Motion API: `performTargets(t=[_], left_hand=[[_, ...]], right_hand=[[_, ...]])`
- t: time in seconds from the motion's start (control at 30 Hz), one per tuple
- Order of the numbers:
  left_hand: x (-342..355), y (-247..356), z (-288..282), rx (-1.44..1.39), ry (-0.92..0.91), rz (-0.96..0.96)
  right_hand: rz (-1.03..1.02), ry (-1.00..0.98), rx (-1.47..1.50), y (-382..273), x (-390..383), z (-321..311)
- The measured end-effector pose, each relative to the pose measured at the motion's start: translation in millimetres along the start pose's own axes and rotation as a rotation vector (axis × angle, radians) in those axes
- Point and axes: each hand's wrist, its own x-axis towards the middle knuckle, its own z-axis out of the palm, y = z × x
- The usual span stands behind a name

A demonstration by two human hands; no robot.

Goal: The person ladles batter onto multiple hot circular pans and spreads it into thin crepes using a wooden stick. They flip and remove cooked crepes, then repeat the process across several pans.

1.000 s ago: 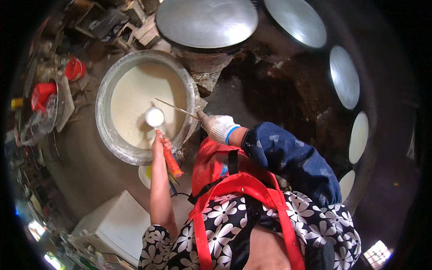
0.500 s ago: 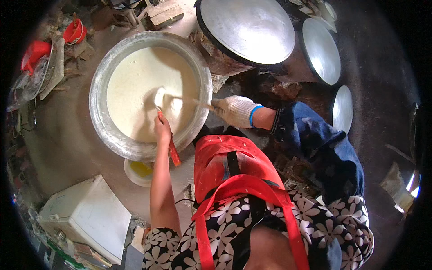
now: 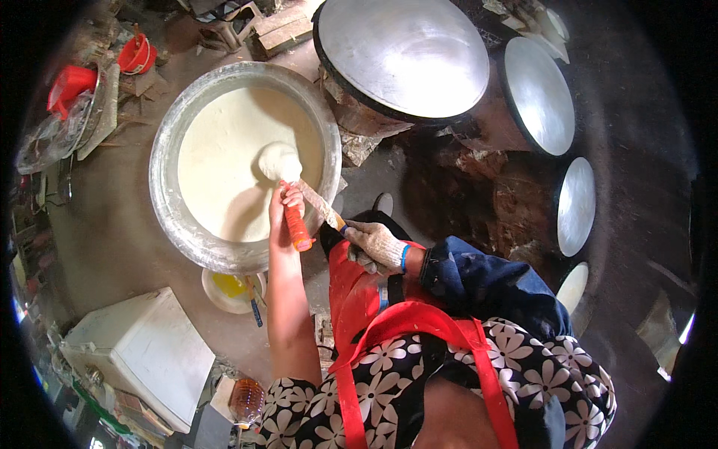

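Note:
A large metal tub point(image 3: 166, 217) holds pale, creamy batter point(image 3: 224, 157). My bare left hand point(image 3: 287, 208) grips the red handle of a ladle point(image 3: 280, 160) above the batter. The ladle's bowl is coated with batter and seems full. In a white glove with a blue cuff, my right hand point(image 3: 378, 245) closes round a flat scraper point(image 3: 318, 202) smeared with batter. The scraper slants over the tub's right rim, its far end at the ladle. Whether the two tools touch, I cannot tell.
Round griddles, including a big one point(image 3: 407, 52) and a smaller one point(image 3: 540, 96), stand on drums to the right. Below the tub sits a bowl point(image 3: 217, 298) of yellow liquid with a blue-handled tool. A white box point(image 3: 161, 359) and red bucket point(image 3: 137, 56) are left.
My right hand has drawn down and nearer to me, the scraper now slanting up to the ladle. The ladle's bowl has turned and shifted slightly right. The whole view has shifted a little.

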Motion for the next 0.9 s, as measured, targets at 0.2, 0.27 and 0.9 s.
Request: performTargets(t=[0.2, 0.27, 0.9], left_hand=[[-47, -21, 80, 0.167, -0.093, 0.194], [-74, -34, 119, 0.206, -0.197, 0.223], [-260, -112, 381, 1.518, -0.121, 1.386]], right_hand=[[-0.208, -0.183, -0.104, -15, -37, -8], [-0.257, -0.257, -0.099, -27, -57, -4], [-1.481, -0.238, -0.681, -171, -157, 48]])
